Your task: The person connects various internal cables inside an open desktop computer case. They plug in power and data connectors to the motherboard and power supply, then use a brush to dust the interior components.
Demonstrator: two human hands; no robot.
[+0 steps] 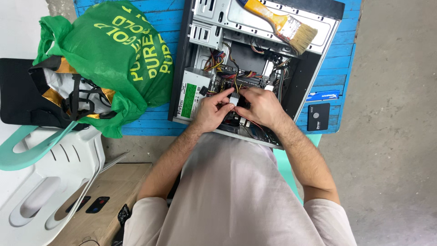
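Note:
An open desktop computer case (314, 68) lies on its side on a blue wooden table (154, 118). Inside it are a grey power supply (193, 89) and bundles of coloured cables (227, 68). My left hand (211, 111) and my right hand (261, 107) are both inside the case, near its front edge. Their fingers pinch a small white connector (234, 100) between them. What lies under the hands is hidden.
A yellow-handled paintbrush (282, 23) rests on the case's far side. A green bag (114, 59) sits left of the case beside a black bag (18, 91). A small black drive (317, 116) and a blue memory stick (322, 96) lie at the right. A pale plastic chair (50, 177) stands lower left.

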